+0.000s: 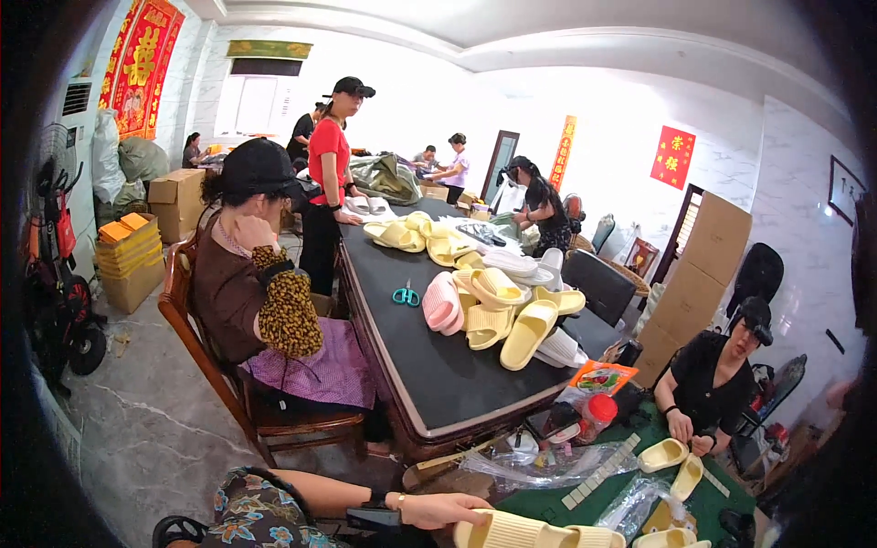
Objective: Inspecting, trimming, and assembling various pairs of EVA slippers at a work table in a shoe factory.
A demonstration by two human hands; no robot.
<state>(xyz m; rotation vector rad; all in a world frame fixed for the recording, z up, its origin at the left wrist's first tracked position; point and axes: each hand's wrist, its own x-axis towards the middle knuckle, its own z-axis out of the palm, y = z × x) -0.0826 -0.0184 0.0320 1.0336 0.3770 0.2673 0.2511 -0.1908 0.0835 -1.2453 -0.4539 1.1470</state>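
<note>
At the lower edge, my left hand reaches in from the left and is closed on the edge of a pale yellow slipper. Its thumb and fingers pinch the slipper's end. Another yellow slipper lies just right of it, cut off by the picture's edge. Farther right, beside clear plastic wrap, are more yellow slippers. All of these are at a green-covered work surface. My right hand is out of the picture.
A dark-topped table carries piled yellow, pink and white slippers and teal scissors. A red-lidded jar stands near the green surface. One person sits right by yellow slippers; another sits on a wooden chair.
</note>
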